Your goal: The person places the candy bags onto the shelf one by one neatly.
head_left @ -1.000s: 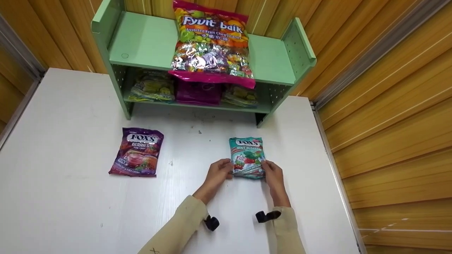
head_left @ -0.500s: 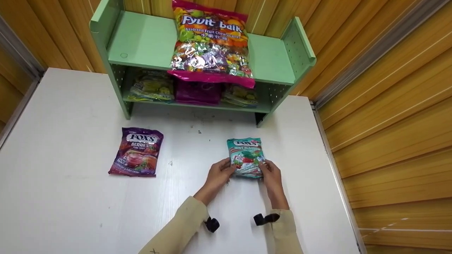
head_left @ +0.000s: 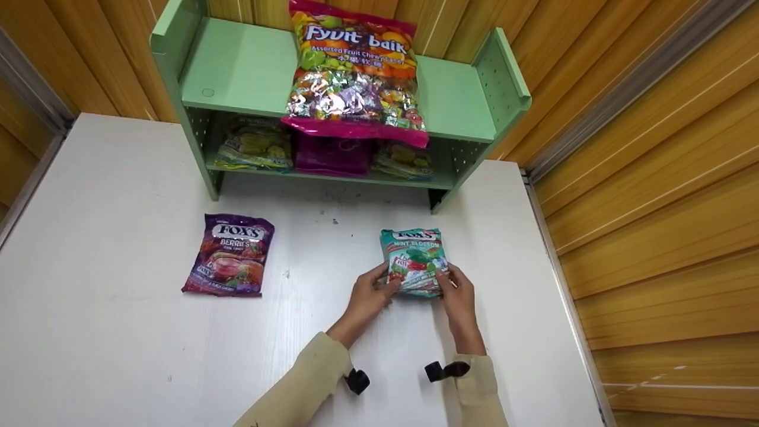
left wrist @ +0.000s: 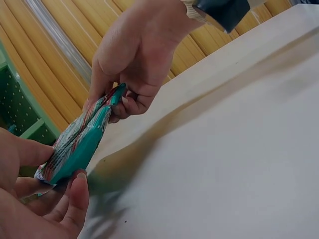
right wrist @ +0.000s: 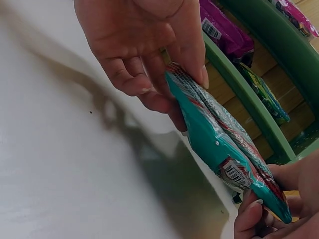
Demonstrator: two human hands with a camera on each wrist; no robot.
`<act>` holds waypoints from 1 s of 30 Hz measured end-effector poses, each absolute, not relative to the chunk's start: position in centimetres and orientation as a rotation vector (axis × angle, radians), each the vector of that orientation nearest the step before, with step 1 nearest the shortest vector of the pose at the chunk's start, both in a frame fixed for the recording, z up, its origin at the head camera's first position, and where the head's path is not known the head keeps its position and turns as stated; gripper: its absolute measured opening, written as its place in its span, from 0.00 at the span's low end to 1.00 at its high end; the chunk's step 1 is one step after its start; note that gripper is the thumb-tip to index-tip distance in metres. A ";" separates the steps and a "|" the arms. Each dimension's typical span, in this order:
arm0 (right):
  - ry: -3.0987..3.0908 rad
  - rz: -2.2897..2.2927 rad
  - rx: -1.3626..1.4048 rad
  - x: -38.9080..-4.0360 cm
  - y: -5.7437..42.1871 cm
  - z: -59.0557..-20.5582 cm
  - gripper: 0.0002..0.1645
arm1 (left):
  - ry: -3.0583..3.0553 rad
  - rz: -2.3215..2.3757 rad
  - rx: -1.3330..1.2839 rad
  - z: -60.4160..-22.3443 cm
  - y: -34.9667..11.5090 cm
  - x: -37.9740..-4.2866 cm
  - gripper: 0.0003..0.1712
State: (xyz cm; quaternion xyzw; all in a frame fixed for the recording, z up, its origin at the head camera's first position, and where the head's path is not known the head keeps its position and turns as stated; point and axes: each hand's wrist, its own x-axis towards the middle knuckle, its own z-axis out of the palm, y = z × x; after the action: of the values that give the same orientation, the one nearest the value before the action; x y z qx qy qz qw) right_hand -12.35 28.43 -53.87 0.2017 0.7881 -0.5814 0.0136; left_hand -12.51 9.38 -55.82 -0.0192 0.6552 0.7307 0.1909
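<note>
Between the two hands is a teal Fox's Mint Blossom candy bag [head_left: 415, 261], its printed front up in the head view. My left hand [head_left: 369, 299] pinches its left side, thumb on top and fingers beneath. The right hand [head_left: 458, 299] grips the opposite side in a similar way. Both wrist views show the candy bag [left wrist: 82, 137] held tilted above the table, its shadow below, with a barcode visible on the underside in the right wrist view. A purple Fox's Berries candy bag [head_left: 231, 255] lies flat on the table to the left, apart from both hands.
A green two-tier shelf [head_left: 237, 68] stands at the back of the white table [head_left: 118, 332]. A large Fyvit baik candy bag [head_left: 356, 71] leans on its top; yellow bags [head_left: 255, 145] and a magenta bag [head_left: 332, 155] occupy the lower tier. Wood-look panels [head_left: 652, 237] enclose the sides.
The teal candy bag has shifted slightly left and come up off the table. Both hands have moved with it, thumbs further over its front. The purple bag and shelf stay put.
</note>
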 end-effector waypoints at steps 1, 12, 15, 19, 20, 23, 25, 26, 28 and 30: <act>2.453 -1.818 0.624 -12.3 28.4 -53.7 0.27 | 1.848 2.050 -0.045 -55.6 9.4 -12.5 0.32; 2.425 -1.949 0.617 -11.8 28.0 -51.7 0.29 | 1.854 2.055 0.022 -53.0 9.2 -12.2 0.36; 2.404 -2.005 0.617 -11.7 27.9 -51.2 0.28 | 1.847 2.072 0.056 -52.4 9.1 -12.2 0.36; 2.380 -2.075 0.613 -11.5 27.9 -50.6 0.27 | 1.852 2.096 0.102 -51.5 9.1 -12.2 0.36; 2.377 -2.091 0.609 -11.4 27.8 -50.5 0.27 | 1.857 2.097 0.111 -51.2 9.0 -12.1 0.36; 2.366 -2.137 0.594 -11.3 27.6 -50.0 0.27 | 1.858 2.096 0.124 -50.5 9.0 -12.1 0.36; 2.356 -2.167 0.584 -11.2 27.5 -49.7 0.27 | 1.858 2.090 0.134 -50.1 8.9 -12.0 0.37; 2.350 -2.184 0.575 -11.2 27.4 -49.6 0.27 | 1.857 2.090 0.141 -49.9 8.9 -12.0 0.37; 2.336 -2.218 0.560 -11.2 27.3 -49.2 0.27 | 1.853 2.094 0.157 -49.6 8.8 -11.9 0.37; 2.319 -2.249 0.549 -11.2 27.2 -49.0 0.27 | 1.852 2.098 0.182 -49.2 8.7 -11.8 0.38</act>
State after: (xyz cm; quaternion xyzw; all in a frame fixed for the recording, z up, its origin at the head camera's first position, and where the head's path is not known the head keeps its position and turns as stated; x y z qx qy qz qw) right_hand -11.20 27.18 -48.96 0.1670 0.7062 -0.6847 -0.0677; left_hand -11.82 8.75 -49.19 0.0640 0.6509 0.7375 0.1680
